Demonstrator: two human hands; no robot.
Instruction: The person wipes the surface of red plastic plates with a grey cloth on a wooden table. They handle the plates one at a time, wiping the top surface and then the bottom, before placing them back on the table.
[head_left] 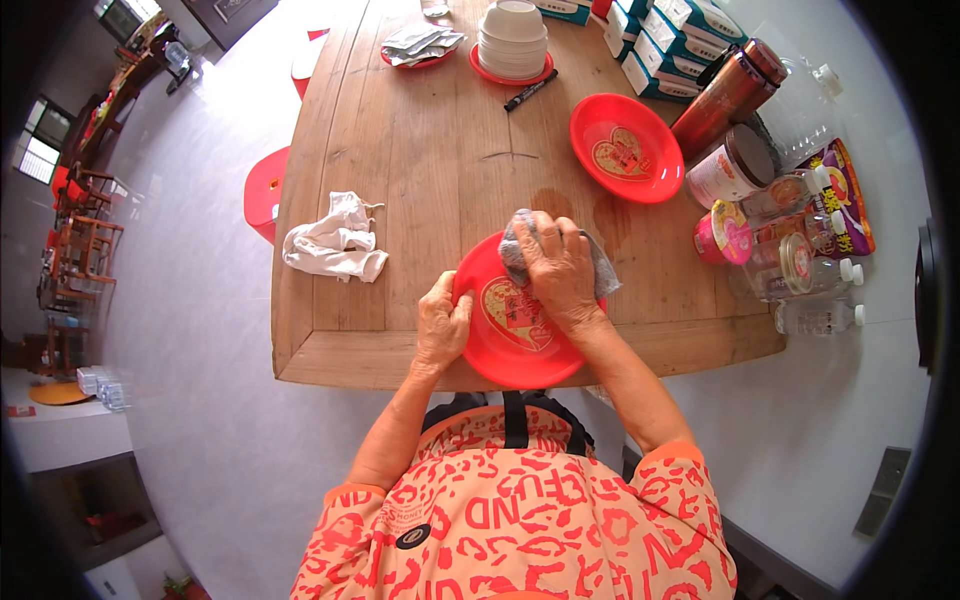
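Note:
A round red plate (487, 345) with a gold heart print lies at the table's near edge. My left hand (442, 322) grips its left rim, thumb over the edge. Under my right hand (556, 265) is a grey cloth (513, 250), pressed against the plate's upper right part; the cloth's other end hangs past the rim. A second red plate (655, 178) with a similar heart print rests farther off to the right, near wet marks on the wood.
White cloth gloves (335, 245) lie at left on the wooden table (430, 180). Farther back are stacked white bowls (512, 45), a black marker (530, 90) and tissue boxes (675, 50). Along the right side stand a copper thermos (728, 95), jars and several plastic bottles (815, 318).

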